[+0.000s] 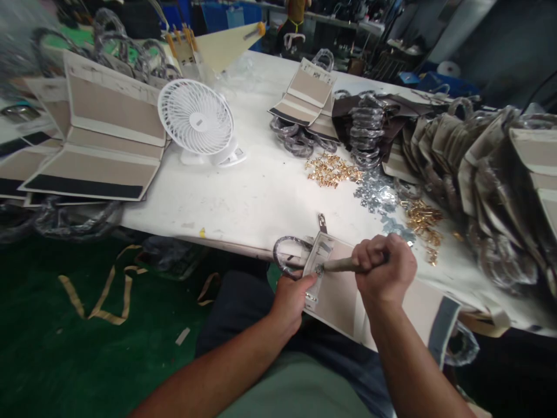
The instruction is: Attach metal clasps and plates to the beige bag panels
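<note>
A flat beige bag panel (339, 296) lies across the table's front edge and my lap, with a plastic-wrapped handle loop (288, 247) at its left end. My left hand (292, 296) grips that end, its thumb on top beside a small metal fitting (310, 297); its other fingers are mostly hidden. My right hand (385, 267) is wrapped around a stick-like tool with a grey-brown handle (342, 265). The tool's far end reaches the panel close to my left thumb; its exact kind I cannot make out. A small metal piece (322, 223) sticks out past the panel's upper edge.
Piles of brass-coloured rivets (333, 169) and grey metal plates (376, 194) lie on the white table (243, 203). A white fan (198, 119) stands left of centre. Stacked bag panels (456, 157) crowd the right, more panels (96, 151) the left. A person (296, 17) is behind.
</note>
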